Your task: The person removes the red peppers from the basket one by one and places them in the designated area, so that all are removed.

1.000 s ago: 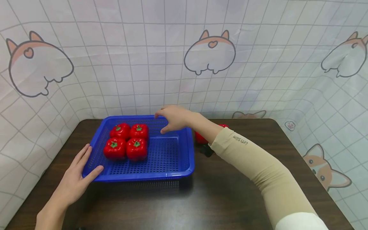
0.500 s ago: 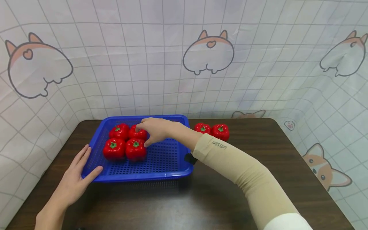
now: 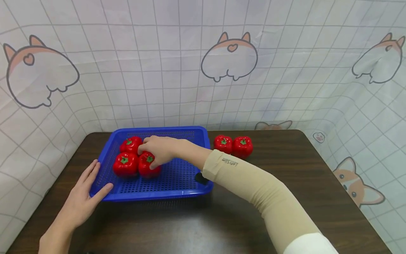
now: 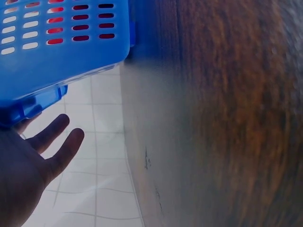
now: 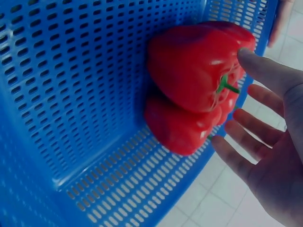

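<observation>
"Basket (image 3: 158, 194) of blue plastic mesh sits on a dark wooden table (image 3: 234, 215), with four red peppers (image 3: 125, 165) grouped in its left half. Why so tight?"

"Two by two, stems up, they probably prop one another against rolling. The front-right pepper (image 3: 145, 168) shows beneath a person's right hand (image 3: 158, 150); apparently the back-right pepper (image 5: 177, 127), masked in the head view, appears from the right wrist."

"What is that hand doing?"

"It arches over the right-hand pair, fingers spread and loosely bent, wrapped around nothing. Its thumb lies across the near pepper's top. Whether skin meets pepper, the pictures cannot tell. That overhead posture suits fruit whose sides are crowded by neighbors."

"And the left hand (image 3: 80, 201)?"

"Fingers lie straight along the outside of the left rim, thumb over the front corner, with no grip taken. It looks like a light brace against sliding, though how firmly it presses is unclear."

"Anything beyond the rim?"

"Two loose peppers (image 3: 223, 144) stand on the table just right of the basket, side by side, stems up, well within the right arm's range. A tan sleeve (image 3: 260, 187) covers that arm; behind, a dog-print sheet (image 3: 177, 81) hangs, likely as a backdrop."
</observation>
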Tool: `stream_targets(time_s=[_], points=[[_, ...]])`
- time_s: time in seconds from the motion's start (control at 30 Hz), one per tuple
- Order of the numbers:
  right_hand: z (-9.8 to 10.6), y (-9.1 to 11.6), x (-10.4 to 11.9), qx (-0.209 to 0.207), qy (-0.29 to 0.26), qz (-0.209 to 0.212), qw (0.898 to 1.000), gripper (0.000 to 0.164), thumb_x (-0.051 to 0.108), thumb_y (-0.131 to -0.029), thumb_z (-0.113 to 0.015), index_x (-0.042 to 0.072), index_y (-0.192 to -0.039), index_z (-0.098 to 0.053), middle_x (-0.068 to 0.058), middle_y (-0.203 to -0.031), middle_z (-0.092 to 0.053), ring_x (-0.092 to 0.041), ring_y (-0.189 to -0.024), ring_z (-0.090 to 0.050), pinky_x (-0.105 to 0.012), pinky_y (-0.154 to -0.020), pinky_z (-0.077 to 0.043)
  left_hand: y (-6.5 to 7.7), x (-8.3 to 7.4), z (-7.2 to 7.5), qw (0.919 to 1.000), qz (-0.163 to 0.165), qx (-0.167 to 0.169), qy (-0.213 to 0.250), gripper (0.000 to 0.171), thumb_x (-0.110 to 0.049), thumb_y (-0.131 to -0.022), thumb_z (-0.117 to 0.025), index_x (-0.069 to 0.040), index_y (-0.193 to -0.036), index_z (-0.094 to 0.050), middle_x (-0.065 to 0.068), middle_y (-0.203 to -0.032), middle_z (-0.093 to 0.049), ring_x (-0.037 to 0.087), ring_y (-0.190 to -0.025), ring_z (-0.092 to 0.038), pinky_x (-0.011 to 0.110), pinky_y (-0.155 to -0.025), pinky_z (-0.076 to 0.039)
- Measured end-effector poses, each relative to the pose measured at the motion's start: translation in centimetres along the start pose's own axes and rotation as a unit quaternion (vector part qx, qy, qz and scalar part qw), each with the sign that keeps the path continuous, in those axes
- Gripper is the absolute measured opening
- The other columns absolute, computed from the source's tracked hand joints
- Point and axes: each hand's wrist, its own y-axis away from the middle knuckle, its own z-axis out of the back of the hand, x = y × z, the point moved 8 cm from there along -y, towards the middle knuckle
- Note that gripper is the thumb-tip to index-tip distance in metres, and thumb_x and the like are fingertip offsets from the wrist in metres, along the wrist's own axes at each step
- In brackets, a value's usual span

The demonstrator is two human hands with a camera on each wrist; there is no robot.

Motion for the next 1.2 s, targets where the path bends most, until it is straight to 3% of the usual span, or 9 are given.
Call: stream_targets(time_s=[0.5, 1.2], points=[[-1.7, -1.2, 0.7, 0.048, 0.027, -0.012, 0.998, 0.061, 0.031, -0.094, -0.076, 0.024, -0.15, -0.052, 0.001, -0.146, -0.049, -0.014, -0.134, -0.041, -0.033, -0.102, -0.047, 0.0, 0.0, -0.2, 0.9999, 0.012, 0.009, -0.005, 0.079, -0.03, -0.102, -0.065, -0.004, -0.163, -0.022, 0.014, -0.17, -0.013, 0.055, -0.148, -0.019, 0.077, -0.109, -0.018], [-2.7, -0.9, 0.7, 0.074, -0.003, -0.003, 0.997, 0.054, 0.017, -0.092, -0.079, 0.021, -0.14, -0.055, 0.001, -0.128, -0.049, -0.009, -0.108, -0.049, -0.022, -0.085, -0.051, 0.0, 0.2, 0.0, 0.9999, 0.01, 0.0, -0.002, 0.079, -0.03, -0.101, -0.065, -0.004, -0.163, -0.023, 0.013, -0.17, -0.014, 0.055, -0.147, -0.02, 0.076, -0.11, -0.018]])
